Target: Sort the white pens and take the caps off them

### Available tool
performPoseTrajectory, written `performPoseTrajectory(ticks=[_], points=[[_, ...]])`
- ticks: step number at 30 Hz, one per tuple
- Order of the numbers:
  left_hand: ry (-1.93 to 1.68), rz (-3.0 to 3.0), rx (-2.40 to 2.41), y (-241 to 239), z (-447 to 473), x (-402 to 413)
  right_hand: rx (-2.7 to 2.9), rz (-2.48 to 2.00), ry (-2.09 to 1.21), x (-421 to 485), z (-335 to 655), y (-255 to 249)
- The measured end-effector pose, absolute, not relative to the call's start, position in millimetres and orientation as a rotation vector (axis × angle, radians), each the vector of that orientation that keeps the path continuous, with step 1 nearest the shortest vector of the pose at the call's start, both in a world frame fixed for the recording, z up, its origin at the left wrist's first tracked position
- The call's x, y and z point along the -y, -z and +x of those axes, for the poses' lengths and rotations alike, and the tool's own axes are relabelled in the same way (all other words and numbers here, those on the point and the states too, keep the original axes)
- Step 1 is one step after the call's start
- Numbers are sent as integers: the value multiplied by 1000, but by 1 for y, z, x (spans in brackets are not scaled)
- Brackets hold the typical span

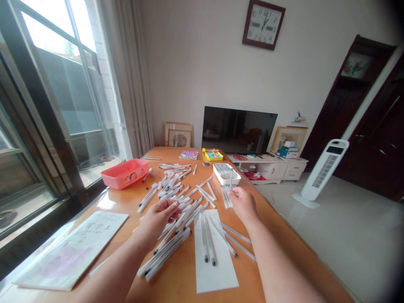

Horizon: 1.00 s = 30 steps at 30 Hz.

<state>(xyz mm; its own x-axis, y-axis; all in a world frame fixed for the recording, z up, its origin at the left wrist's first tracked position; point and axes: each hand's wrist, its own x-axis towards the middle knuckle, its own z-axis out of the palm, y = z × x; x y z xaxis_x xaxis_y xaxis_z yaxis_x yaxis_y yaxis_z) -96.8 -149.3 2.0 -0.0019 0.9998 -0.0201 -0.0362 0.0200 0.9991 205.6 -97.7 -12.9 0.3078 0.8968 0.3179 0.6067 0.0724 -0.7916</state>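
My right hand (243,203) pinches a clear-barrelled pen (231,179) and holds it upright, just in front of a white plastic tray (239,180) with pens lying in it. Below that pen, a short row of pens (225,198) lies side by side on the table. My left hand (164,212) is closed over the loose heap of pens (170,187), thumb against the curled fingers. Whether anything small sits in that grip is hidden. Between my forearms lies a white paper sheet (217,277), and several black-tipped pens (209,244) rest across it.
A coral plastic basket (124,176) stands at the table's left edge. Nearer on the left lies a writing booklet (69,252). Toward the far end are a yellow box (213,155) and a colourful booklet (188,155). The wooden table (284,256) drops off to tiled floor on the right.
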Motion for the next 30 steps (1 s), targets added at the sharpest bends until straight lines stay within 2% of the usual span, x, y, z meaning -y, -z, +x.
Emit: performPoseTrajectory(ticks=[11,30], points=[[-1266,1309,-1263,0,-100,145,1685,-2107,28,83,188,25],[-1267,1370,-1296,-2,-103,144,1705,-2241,56,77,192,38]])
